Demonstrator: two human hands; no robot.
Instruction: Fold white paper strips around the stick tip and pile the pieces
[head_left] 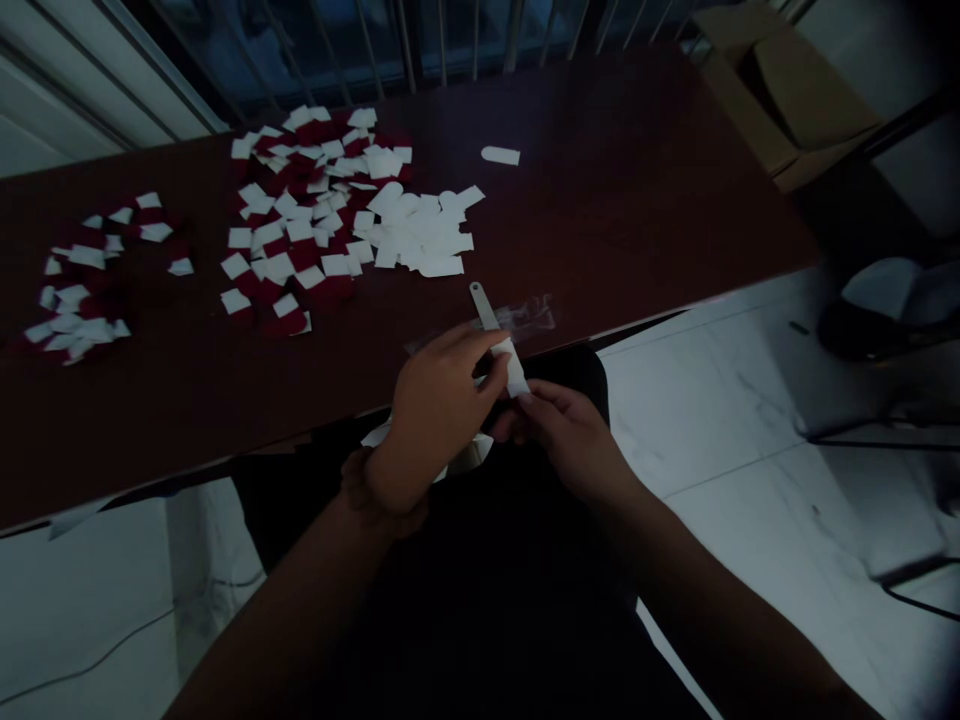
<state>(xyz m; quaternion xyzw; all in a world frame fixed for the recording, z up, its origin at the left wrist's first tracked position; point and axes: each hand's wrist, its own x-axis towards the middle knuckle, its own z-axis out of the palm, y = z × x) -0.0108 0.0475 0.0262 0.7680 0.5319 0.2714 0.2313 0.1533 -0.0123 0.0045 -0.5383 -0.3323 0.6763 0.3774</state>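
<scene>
A small white piece (514,370) is pinched between both hands above my lap, just off the table's front edge. My left hand (446,395), with a beaded bracelet at the wrist, has its thumb and fingers closed on the piece's upper part. Thumb and fingers of my right hand (574,435) close on its lower end. From the piece's top a flat metal strip (482,302) with a small hole sticks out over the table. Clear plastic film (534,314) lies beside the strip. More white pieces (474,455) rest on my lap, partly hidden by my left hand.
The dark table (600,200) carries a pile of red-and-white pieces (300,230), a smaller one (82,300) at far left, a heap of white pieces (424,235) and a single white piece (501,156). An open cardboard box (810,90) stands beyond the right end.
</scene>
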